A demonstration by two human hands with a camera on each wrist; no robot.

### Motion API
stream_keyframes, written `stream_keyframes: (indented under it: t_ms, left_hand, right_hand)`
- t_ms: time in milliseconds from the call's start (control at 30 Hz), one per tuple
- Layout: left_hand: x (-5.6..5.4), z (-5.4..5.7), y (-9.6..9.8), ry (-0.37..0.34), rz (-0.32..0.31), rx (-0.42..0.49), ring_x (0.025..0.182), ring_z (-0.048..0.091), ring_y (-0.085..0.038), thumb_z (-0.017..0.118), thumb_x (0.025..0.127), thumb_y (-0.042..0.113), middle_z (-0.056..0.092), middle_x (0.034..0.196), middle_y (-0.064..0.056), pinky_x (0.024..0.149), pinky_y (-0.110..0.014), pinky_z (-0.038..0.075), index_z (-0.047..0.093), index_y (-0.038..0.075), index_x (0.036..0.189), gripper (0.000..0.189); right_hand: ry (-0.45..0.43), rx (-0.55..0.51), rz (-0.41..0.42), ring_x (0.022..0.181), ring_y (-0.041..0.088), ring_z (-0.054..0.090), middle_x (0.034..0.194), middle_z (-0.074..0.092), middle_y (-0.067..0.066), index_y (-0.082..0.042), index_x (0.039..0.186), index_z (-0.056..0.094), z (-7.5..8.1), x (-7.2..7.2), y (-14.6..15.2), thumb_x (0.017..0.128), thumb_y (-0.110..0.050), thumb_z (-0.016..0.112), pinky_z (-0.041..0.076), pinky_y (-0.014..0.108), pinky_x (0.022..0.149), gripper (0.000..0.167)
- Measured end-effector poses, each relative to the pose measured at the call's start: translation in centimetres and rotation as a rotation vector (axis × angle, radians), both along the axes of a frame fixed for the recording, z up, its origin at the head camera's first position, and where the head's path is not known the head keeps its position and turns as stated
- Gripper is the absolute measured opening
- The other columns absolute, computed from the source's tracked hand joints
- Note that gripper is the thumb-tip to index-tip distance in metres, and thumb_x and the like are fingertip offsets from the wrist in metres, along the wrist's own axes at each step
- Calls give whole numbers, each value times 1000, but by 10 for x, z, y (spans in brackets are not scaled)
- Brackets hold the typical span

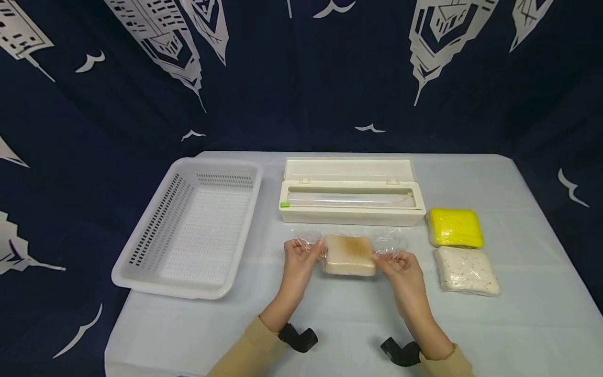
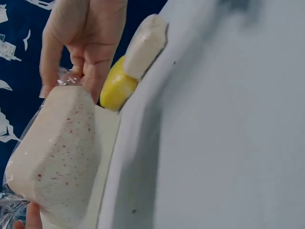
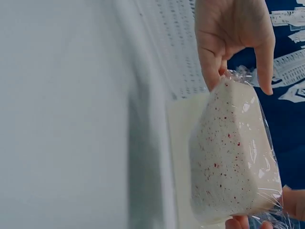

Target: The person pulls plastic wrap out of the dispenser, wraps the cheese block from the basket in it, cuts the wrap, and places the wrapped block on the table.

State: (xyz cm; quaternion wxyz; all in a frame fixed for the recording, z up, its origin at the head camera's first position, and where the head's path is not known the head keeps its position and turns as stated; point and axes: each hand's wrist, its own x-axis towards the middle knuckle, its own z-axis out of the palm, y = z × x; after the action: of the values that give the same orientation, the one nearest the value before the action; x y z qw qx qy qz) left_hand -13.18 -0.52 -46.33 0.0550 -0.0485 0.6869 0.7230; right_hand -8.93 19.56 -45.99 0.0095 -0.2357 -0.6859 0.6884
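A cream-coloured block [image 1: 350, 255] with a brown patch on top hangs between both hands in the head view. Clear plastic film [image 1: 388, 242] is wrapped around it, with gathered ends sticking out on both sides. My left hand [image 1: 300, 257] pinches the film's left end, thumb against the block's side. At the opposite end my right hand [image 1: 400, 268] pinches the other bunch of film. Both wrist views show red specks on the block's underside [image 2: 69, 167], and shiny film creases stand out in the right wrist view.
Behind the block, an open-lidded cling film dispenser [image 1: 353, 216] holds a clear roll and has a green slider. A white perforated basket [image 1: 121, 269] stands at left. Right of the hands lie a yellow wrapped block [image 1: 454, 228] and a white speckled wrapped block [image 1: 467, 270].
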Motion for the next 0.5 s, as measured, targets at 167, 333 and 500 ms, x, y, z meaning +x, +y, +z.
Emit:
stream_keyframes:
  t_ms: [167,333,500]
  left_hand:
    - [8,-13,-6,-107,-14,-33,92,69,-15,69,90,17,61,106,-19,78,-21,55,31,-8,125,58]
    - [17,-21,-13,-152,-50,-82,92,70,-19,67,92,15,64,102,-16,80,-24,55,32,-8,122,52]
    - [22,-26,-22,-167,-88,-83,92,74,-27,62,96,15,65,99,-21,79,-27,58,33,-5,113,39]
  right_hand:
    - [-102,24,30,83,-6,61,93,63,-10,-3,116,41,-18,15,-2,89,-17,74,51,15,75,45]
    - [-120,13,55,84,-5,61,94,64,-8,-2,113,42,-25,22,-2,90,-16,72,50,13,76,41]
    - [-108,-97,76,93,-5,66,94,68,-10,-3,111,37,-27,28,2,94,-14,67,51,13,83,36]
